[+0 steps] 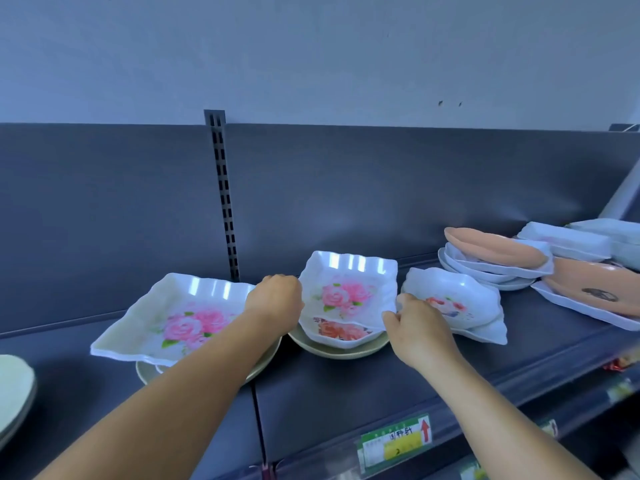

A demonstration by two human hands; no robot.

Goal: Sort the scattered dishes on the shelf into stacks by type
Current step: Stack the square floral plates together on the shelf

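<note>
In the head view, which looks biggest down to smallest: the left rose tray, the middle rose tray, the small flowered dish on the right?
1. Left rose tray, though nearest the camera.
2. Middle rose tray.
3. Small flowered dish.

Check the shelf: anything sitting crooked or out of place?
Yes. The middle rose dish, gripped by both hands, sits tilted on a smaller floral dish. On the right, an orange oval plate tops white ones.

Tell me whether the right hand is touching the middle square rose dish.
Touching. The head view shows the right hand pinching the near right corner of the middle square rose dish, thumb on its rim.
</note>
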